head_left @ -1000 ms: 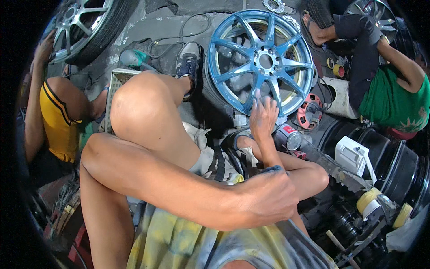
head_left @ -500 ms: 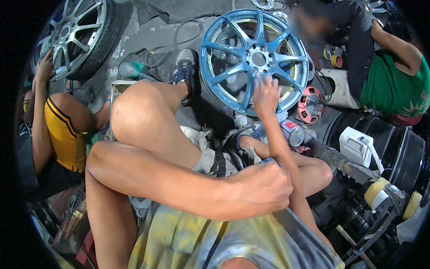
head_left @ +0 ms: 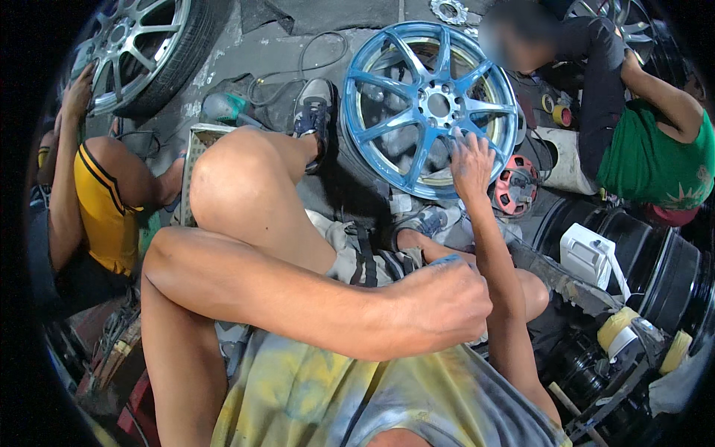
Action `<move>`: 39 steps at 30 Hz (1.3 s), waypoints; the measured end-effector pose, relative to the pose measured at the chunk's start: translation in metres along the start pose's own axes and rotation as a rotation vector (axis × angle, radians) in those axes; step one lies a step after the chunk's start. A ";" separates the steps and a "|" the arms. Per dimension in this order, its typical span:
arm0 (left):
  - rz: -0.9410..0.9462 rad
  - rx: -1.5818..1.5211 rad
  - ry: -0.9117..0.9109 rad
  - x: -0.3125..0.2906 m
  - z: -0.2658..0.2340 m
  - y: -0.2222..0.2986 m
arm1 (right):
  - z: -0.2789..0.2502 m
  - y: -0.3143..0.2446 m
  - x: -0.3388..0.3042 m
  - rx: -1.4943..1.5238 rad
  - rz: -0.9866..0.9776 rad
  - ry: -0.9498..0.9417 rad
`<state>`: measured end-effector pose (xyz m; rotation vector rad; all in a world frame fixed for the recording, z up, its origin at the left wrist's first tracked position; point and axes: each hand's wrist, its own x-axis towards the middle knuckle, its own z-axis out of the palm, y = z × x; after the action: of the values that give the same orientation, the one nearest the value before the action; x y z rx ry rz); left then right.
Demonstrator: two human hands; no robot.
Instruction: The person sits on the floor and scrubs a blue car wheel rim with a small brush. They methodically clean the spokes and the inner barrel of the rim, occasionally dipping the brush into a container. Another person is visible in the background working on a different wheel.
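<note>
A blue multi-spoke wheel rim (head_left: 411, 119) lies face up on the floor between my feet, wet-looking and streaked with pale patches. My right hand (head_left: 472, 165) rests on its lower right, near a spoke and the outer lip. The fingers are stretched out and apart, with bluish smears on them, and nothing shows in them. Closer to my body, my left hand (head_left: 441, 304) is curled into a fist in front of my right forearm, its arm lying across my left knee. Something blue shows at its far edge; what the fingers hold, if anything, is hidden.
On the left, a person in yellow shorts (head_left: 106, 201) touches a tyred silver wheel (head_left: 138, 52). A person in a green shirt (head_left: 655, 145) sits at right. Nearby are a red-and-black reel-like object (head_left: 515, 185), black rims (head_left: 633, 238), a white container (head_left: 587, 255) and a teal-and-grey tool (head_left: 223, 107).
My right hand has moved right and slightly down across the rim, away from the hub. My left fist stays nearly in place. The view has shifted a little, and my right forearm covers a can seen earlier.
</note>
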<state>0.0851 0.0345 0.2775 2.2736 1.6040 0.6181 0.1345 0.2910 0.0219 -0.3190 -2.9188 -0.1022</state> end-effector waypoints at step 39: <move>0.064 -0.068 -0.089 0.006 0.007 -0.002 | -0.022 -0.126 -0.049 0.314 0.411 0.047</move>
<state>0.0887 0.0404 0.2713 2.2774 1.4521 0.5700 0.1581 0.1563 0.0271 -0.8317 -2.6976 0.3987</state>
